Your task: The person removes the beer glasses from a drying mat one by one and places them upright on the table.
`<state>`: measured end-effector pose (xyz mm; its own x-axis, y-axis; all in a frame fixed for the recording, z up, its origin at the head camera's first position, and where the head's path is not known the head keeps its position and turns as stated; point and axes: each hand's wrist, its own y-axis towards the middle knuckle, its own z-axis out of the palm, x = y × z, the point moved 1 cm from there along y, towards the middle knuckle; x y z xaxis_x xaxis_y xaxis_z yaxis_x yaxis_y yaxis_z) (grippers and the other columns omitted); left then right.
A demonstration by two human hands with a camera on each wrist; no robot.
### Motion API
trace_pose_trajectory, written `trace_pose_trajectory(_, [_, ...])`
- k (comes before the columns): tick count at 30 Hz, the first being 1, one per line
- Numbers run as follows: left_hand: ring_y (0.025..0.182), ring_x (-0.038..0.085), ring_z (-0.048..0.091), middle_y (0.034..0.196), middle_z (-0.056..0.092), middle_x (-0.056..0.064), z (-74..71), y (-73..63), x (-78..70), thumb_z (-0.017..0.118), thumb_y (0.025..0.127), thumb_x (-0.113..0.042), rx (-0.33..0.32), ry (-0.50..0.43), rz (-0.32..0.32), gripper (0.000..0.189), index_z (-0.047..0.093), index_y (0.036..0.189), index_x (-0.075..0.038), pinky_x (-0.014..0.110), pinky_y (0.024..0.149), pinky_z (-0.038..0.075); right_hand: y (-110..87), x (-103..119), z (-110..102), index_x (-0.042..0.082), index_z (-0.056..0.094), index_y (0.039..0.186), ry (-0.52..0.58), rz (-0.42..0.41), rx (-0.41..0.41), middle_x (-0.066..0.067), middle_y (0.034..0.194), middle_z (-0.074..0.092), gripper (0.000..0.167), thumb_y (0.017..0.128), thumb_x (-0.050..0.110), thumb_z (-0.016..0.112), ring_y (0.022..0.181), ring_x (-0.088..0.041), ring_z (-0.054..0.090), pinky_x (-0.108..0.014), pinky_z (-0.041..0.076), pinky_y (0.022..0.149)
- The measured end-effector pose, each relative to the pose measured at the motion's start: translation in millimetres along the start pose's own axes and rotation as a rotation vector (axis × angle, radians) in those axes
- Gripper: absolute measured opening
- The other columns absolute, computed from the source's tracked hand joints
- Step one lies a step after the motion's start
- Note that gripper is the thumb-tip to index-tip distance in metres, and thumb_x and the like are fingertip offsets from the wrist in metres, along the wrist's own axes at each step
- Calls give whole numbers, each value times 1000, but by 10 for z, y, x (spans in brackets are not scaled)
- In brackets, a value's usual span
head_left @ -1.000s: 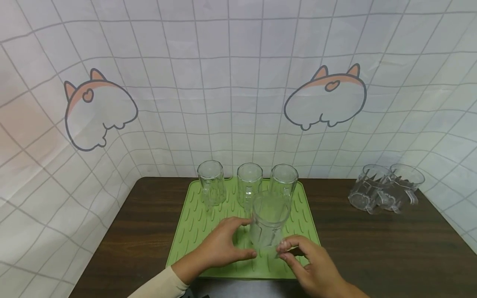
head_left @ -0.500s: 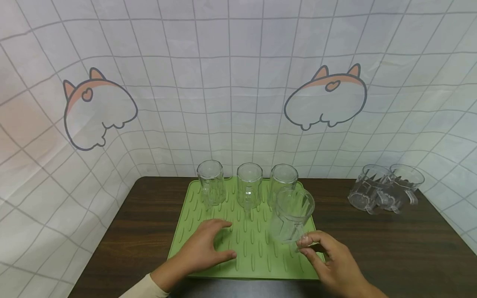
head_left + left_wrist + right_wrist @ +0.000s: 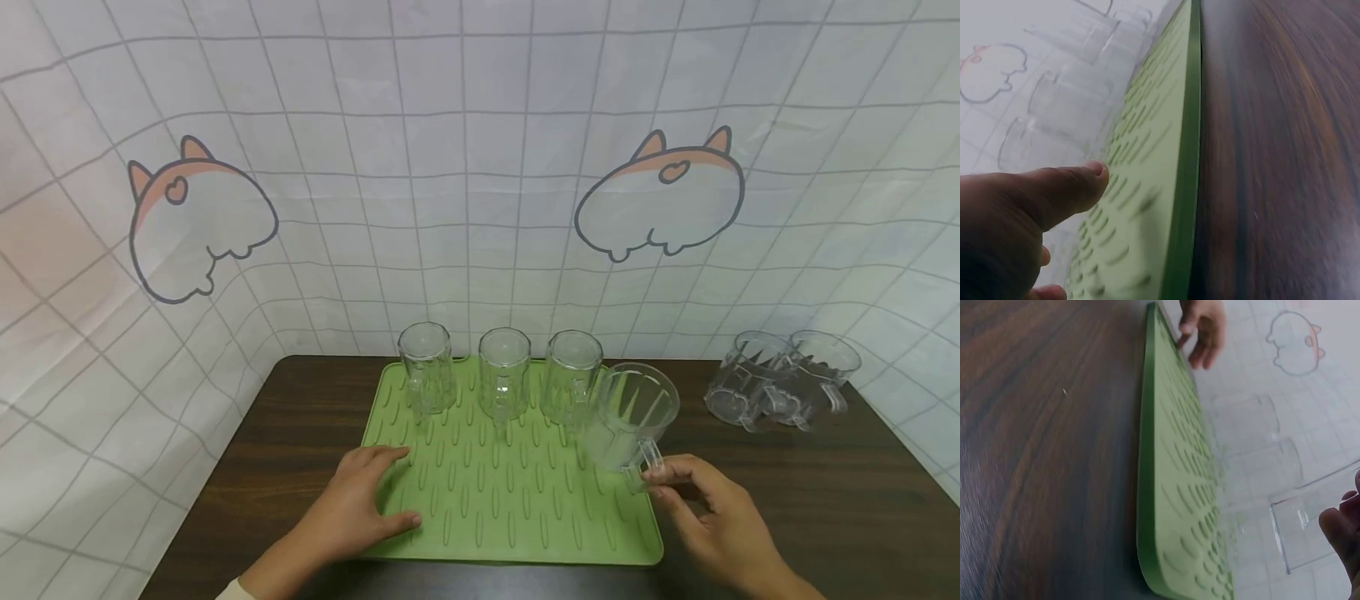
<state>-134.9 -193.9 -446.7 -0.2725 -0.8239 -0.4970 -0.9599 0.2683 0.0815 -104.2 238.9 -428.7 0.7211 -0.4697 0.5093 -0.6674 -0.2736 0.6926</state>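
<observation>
In the head view my right hand pinches the handle of a clear glass mug between thumb and fingers. This mug overlaps the right edge of a green ridged drying mat, its wide mouth facing up. The right wrist view shows the same mug above the mat's far side, with fingertips at its handle. My left hand hangs over the mat's left edge, thumb and fingers spread, holding nothing. Along the back of the mat stand a left mug, a middle mug and a right mug.
Two more clear mugs, one beside the other, stand close together at the back right of the dark wooden table. Behind everything hangs a white grid-patterned curtain with cartoon animal prints.
The held mug has moved to the right with my right hand, from mid-mat to the mat's right edge. My left hand has drawn back leftward, still spread.
</observation>
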Motion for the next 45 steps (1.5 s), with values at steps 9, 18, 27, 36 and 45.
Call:
trace_pose_trajectory(9, [137,42,41,143,51,17,-99,-124,139,93,68,-52,-9,81,-53,91,59,143,-11,63,103,41,2,-159,-183,6,68,111,-78,80,-50,1,101,69,48,75,-25,75,89,-1,67,-12,52,69])
trace_pose_trajectory(18, [138,45,39,147,46,20,-107,-215,254,93,62,-59,41,40,-125,108,52,148,-7,64,101,42,20,-331,-316,4,68,110,-117,128,-62,6,103,69,47,75,-26,74,91,4,64,-11,51,71])
trace_pose_trajectory(27, [138,47,37,148,43,25,-134,-303,323,92,60,-64,82,34,-169,125,43,149,9,63,105,40,55,-521,-416,3,66,110,-139,228,-70,14,102,68,37,82,-19,74,88,8,63,-9,50,74])
trace_pose_trajectory(36, [141,47,35,151,42,24,-134,-312,343,91,62,-64,95,30,-163,125,43,149,11,63,106,38,54,-758,-486,1,65,108,-162,282,-51,14,100,68,28,86,-13,74,91,12,61,-6,47,78])
trace_pose_trajectory(45, [140,48,35,151,42,25,-117,-322,347,92,60,-64,92,25,-167,125,44,148,11,64,106,38,43,-936,-503,1,64,109,-211,320,-20,-10,99,71,23,90,-7,74,90,12,60,-4,46,78])
